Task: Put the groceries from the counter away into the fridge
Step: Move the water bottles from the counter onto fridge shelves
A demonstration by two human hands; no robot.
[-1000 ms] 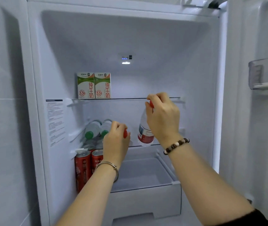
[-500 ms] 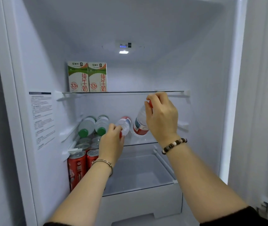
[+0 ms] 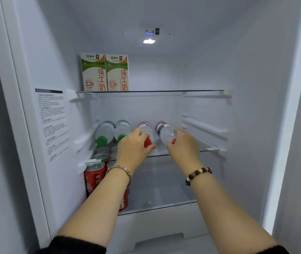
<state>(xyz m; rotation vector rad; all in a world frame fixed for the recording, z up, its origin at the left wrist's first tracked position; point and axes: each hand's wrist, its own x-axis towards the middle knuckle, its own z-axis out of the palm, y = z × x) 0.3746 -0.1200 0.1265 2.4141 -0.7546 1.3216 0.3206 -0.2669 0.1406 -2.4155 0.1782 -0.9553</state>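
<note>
- Several cola cans (image 3: 93,177) are standing stowed on the lower shelf.
- Left hand (image 3: 134,148) is curling its fingers (image 3: 136,133) round the left red-capped bottle (image 3: 146,128); right hand (image 3: 183,148) is gripping the right red-capped bottle (image 3: 163,132). Both bottles are lying on the middle shelf (image 3: 212,149).
- Green-capped bottles (image 3: 105,132) and milk cartons (image 3: 105,73) are sitting stowed; what is remaining on the desk cannot be told.

Left bottle (image 3: 146,129) and right bottle (image 3: 164,132) — clear, red-capped — lie flat, caps forward

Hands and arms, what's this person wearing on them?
Behind the left hand sits a thin silver bangle; behind the right hand, a bracelet of dark brown and pale beads. Forearms are bare; black sleeves begin further up. No gloves.
</note>
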